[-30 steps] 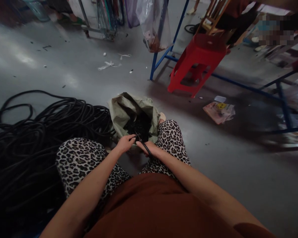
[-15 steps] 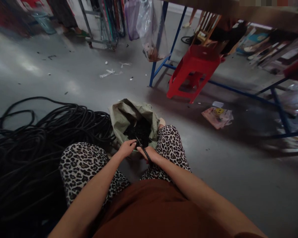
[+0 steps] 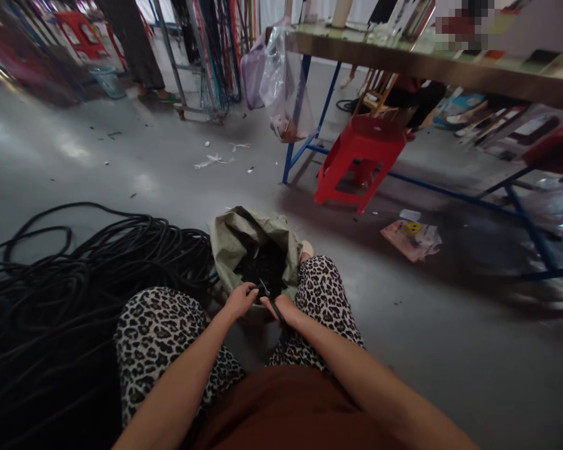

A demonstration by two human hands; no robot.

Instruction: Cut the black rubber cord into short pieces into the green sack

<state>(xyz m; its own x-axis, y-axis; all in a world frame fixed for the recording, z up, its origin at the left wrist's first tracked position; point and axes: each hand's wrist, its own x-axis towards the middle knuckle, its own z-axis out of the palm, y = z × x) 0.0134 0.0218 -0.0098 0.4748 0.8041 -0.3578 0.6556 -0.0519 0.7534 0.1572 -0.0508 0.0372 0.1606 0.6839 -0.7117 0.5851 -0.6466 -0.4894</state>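
Observation:
Between my knees stands a greenish woven sack (image 3: 225, 240), its mouth rolled open, with a heap of small black pieces (image 3: 263, 259) inside. Over its near rim my right hand (image 3: 284, 308) is closed round the dark handles of a pair of scissors (image 3: 276, 310), whose blades point up and left over the sack. Just left of the blades, my left hand (image 3: 240, 300) has its fingertips pinched together. Whatever lies between those fingertips is dark and too small to make out. Long black cords (image 3: 136, 244) lie in loose coils on the floor left of the sack.
A red plastic stool (image 3: 363, 159) stands by a blue-legged table (image 3: 403, 65) ahead on the right. A clear plastic bag (image 3: 281, 81) hangs from the table's corner. White scraps (image 3: 211, 160) and a printed packet (image 3: 408, 239) lie on the floor. Another person's legs (image 3: 136, 44) show at back left.
The view has tilted up, so everything sits lower and the table top now shows. My hands hold nearly the same pose over the sack, scissors still in the right.

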